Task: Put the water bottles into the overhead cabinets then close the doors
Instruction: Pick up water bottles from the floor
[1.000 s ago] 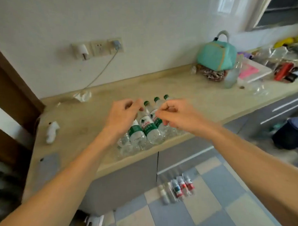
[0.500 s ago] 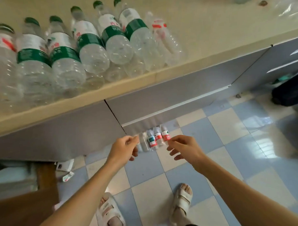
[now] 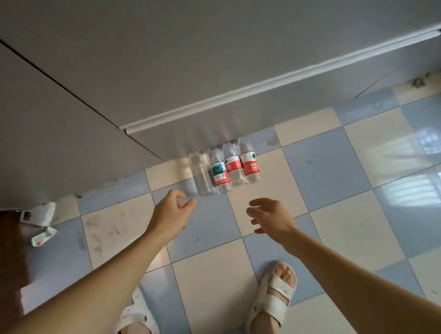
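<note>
Here we look straight down at a checked floor (image 3: 321,160), both arms reaching forward and down. Our left hand (image 3: 172,212) has its fingers loosely curled with thumb and forefinger close together, and it holds nothing we can make out. Our right hand (image 3: 270,215) is spread, fingers relaxed and apart, also holding nothing. The two hands are apart, with bare tile between them.

Just beyond the fingertips, a row of bottles (image 3: 224,166) stands on the floor against the base of the grey cabinets (image 3: 161,69). Three bear red labels, ahead of the gap between the hands; the clear ones to their left sit just past the left hand and are blurred. Neither hand touches a bottle.

Left of the left hand, some crumpled wrappers (image 3: 42,224) lie by the cabinet foot. Nearer us than the hands, our feet show in white sandals (image 3: 271,300).
</note>
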Demonstrator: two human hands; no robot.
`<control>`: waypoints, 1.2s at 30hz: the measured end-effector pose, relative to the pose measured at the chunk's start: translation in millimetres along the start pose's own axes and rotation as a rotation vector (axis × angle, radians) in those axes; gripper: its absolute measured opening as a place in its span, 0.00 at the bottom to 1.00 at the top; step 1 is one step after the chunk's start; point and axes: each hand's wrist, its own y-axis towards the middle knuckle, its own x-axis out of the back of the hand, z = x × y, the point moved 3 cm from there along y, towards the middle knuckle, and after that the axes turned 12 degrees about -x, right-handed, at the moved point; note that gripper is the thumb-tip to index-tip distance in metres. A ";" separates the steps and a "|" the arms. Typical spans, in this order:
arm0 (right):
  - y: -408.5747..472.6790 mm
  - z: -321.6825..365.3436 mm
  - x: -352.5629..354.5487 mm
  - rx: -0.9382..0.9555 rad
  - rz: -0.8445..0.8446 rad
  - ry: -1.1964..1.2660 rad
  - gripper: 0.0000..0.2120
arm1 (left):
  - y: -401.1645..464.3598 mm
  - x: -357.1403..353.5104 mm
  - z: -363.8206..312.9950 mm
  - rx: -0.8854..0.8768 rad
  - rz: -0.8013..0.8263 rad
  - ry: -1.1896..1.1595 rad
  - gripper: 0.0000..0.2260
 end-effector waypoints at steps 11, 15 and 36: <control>216.7 -22.1 -89.3 0.179 -0.106 -0.150 0.25 | 154.3 -127.7 132.7 0.031 0.064 0.121 0.36; 264.0 -27.6 -109.2 0.241 -0.162 -0.157 0.25 | 193.7 -154.6 161.5 0.142 -0.052 0.047 0.38; 245.3 -117.2 -160.8 -0.037 0.044 -0.082 0.30 | 135.9 -188.5 243.5 0.178 0.054 -0.128 0.23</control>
